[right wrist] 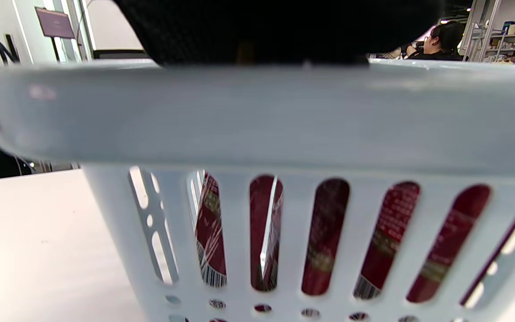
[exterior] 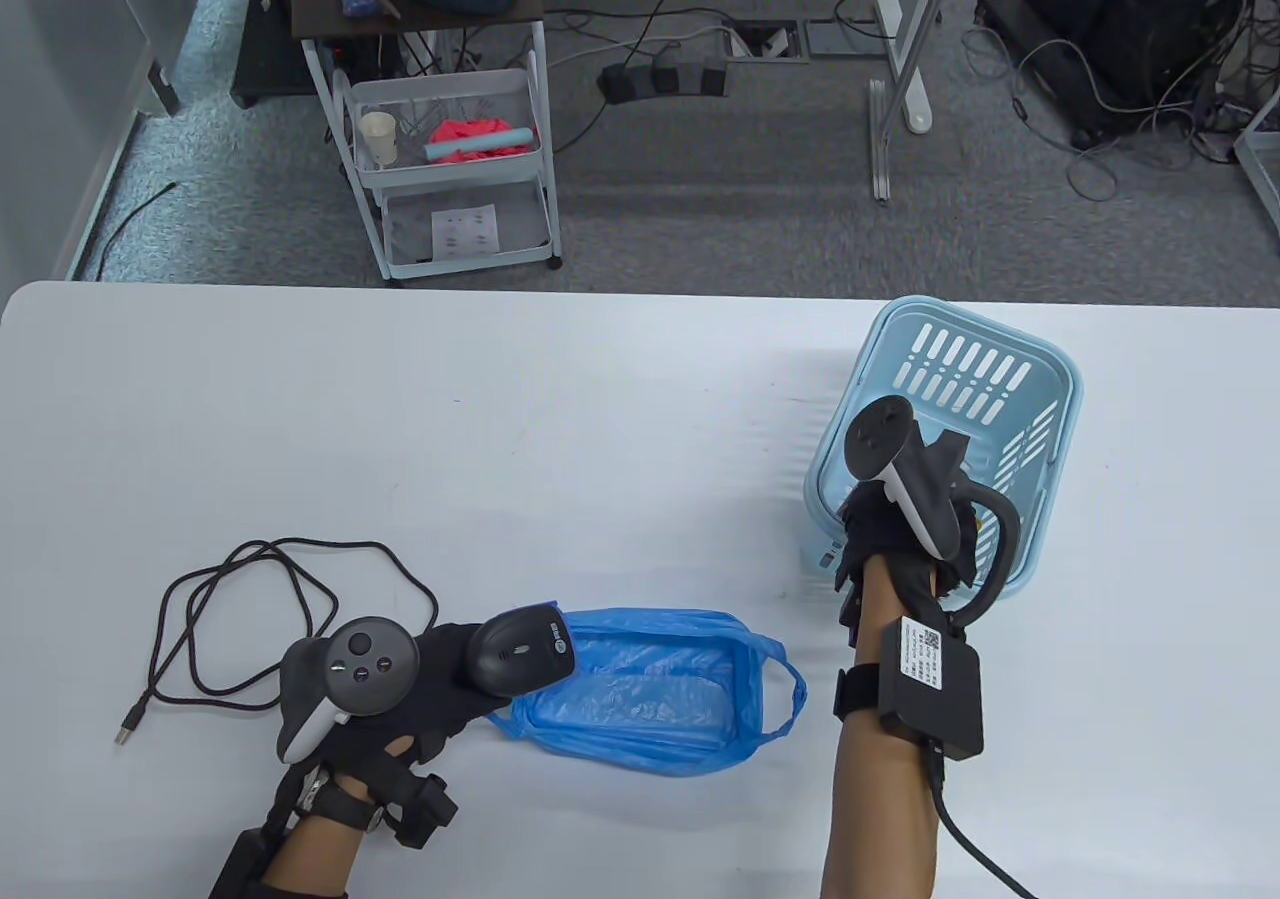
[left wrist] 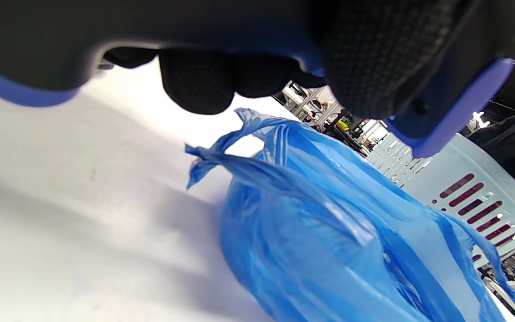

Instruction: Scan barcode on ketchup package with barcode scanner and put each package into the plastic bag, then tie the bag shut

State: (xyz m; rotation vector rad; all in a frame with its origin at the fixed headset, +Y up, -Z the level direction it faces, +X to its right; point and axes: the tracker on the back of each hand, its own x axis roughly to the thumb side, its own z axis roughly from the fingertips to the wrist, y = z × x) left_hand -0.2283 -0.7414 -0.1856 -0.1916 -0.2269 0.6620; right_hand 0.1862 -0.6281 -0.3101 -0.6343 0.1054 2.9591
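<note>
You are reaching your right hand [exterior: 905, 529] over the basket [exterior: 1040, 379] at right of frame; its grip cannot be told. Lift one ketchup package [right wrist: 210, 232], dark red with a barcode, barcode outward. Your left hand [exterior: 420, 679] is gripping the scanner [exterior: 520, 651] beside the blue bag [exterior: 650, 689], lower centre.

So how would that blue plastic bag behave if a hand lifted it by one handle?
The blue plastic bag looks thin and crinkled, so it would probably sag and lose its shape. It lies flat on the table, so it is likely very light. Its glossy film may slip in gloved fingers.
</note>
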